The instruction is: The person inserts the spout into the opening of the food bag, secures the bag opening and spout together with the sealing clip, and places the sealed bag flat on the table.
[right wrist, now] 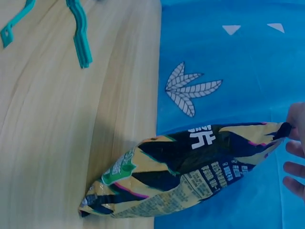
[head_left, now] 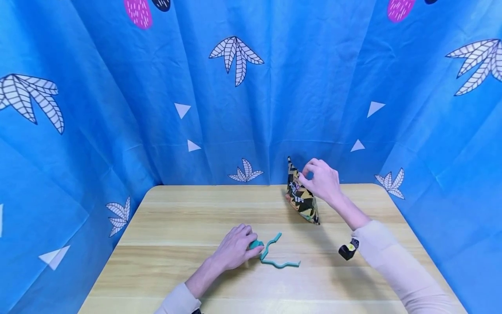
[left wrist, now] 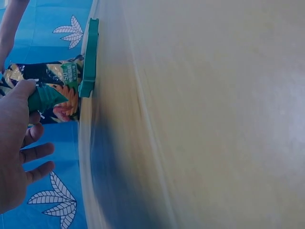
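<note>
My left hand point(head_left: 235, 246) pinches the round spout end of a green bag clip point(head_left: 279, 264) low over the table. The clip's two wavy arms spread apart in a V that points right. In the left wrist view, the green spout point(left wrist: 45, 98) shows between thumb and index finger, while the other fingers stick out. My right hand point(head_left: 322, 179) pinches a top corner of a black-and-gold snack bag point(right wrist: 186, 171). Tilted, the bag hangs with its lower end close over the table, beyond the clip. Printed lettering and a green label show on its side.
A pale wooden table point(head_left: 176, 248) with rounded far corners lies under both hands. Blue curtains point(head_left: 251, 117) with leaf and triangle prints enclose its back and sides. A black camera point(head_left: 347, 250) is strapped to the right wrist.
</note>
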Action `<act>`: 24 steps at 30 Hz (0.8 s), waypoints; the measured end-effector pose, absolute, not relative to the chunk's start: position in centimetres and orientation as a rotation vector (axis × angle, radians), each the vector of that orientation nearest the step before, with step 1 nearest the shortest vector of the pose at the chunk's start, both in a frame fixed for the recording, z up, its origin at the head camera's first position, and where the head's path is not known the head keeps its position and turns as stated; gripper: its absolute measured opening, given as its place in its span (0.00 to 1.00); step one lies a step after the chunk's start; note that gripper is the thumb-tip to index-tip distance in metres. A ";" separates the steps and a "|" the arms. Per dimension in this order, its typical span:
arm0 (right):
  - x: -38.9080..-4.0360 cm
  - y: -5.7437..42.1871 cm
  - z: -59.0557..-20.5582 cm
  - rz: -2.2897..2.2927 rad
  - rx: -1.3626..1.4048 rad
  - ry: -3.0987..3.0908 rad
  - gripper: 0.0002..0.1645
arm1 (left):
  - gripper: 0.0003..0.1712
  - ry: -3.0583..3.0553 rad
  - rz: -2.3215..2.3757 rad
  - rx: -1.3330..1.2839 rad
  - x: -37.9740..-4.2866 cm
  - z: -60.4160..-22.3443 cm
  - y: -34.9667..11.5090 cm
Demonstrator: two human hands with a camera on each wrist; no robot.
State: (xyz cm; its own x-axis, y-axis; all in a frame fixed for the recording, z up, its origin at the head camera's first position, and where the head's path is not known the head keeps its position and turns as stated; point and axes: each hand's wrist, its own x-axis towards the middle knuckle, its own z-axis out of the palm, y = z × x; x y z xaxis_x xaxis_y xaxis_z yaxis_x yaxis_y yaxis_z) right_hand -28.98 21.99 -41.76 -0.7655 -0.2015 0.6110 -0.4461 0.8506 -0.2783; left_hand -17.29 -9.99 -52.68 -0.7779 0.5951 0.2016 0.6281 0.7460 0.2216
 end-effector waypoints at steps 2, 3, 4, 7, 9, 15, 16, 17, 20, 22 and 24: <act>-28.8 21.6 -41.8 0.577 0.463 -2.431 0.10 | 0.19 -2.820 -0.417 -0.998 -17.3 -52.8 -10.0; -28.7 21.4 -41.9 0.588 0.460 -2.428 0.10 | 0.19 -2.817 -0.414 -1.000 -17.3 -52.8 -10.0; -28.6 21.2 -41.9 0.598 0.456 -2.427 0.11 | 0.19 -2.815 -0.411 -1.001 -17.3 -52.9 -10.0; -28.4 20.5 -41.9 0.622 0.439 -2.433 0.11 | 0.20 -2.816 -0.412 -0.997 -17.4 -53.0 -10.0; -28.3 20.2 -41.8 0.638 0.429 -2.446 0.11 | 0.20 -2.820 -0.406 -0.996 -17.3 -52.9 -10.0; -28.1 19.1 -41.9 0.657 0.417 -2.473 0.11 | 0.19 -2.807 -0.388 -1.005 -17.2 -53.0 -9.9; -28.2 18.9 -41.9 0.656 0.417 -2.473 0.11 | 0.18 -2.805 -0.388 -1.006 -17.2 -53.0 -9.9; -28.2 18.8 -41.9 0.654 0.416 -2.472 0.11 | 0.18 -2.803 -0.388 -1.008 -17.3 -53.0 -9.9; -28.3 18.3 -42.0 0.655 0.419 -2.466 0.11 | 0.18 -2.801 -0.390 -1.015 -17.3 -53.0 -9.9; -28.3 18.0 -42.0 0.656 0.430 -2.460 0.11 | 0.19 -2.805 -0.395 -1.019 -17.4 -53.0 -9.8; -28.4 17.8 -42.1 0.659 0.445 -2.452 0.11 | 0.19 -2.811 -0.399 -1.022 -17.4 -52.9 -9.7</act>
State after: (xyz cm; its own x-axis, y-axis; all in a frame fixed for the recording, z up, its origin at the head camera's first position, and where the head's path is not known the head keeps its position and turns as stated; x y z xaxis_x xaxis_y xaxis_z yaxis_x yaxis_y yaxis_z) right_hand -28.37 17.75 -42.06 -0.7902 -0.1660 0.5899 -0.4394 0.8246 -0.3564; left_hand -17.35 -9.75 -52.91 -0.7639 0.6120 0.2046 0.6448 0.7368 0.2033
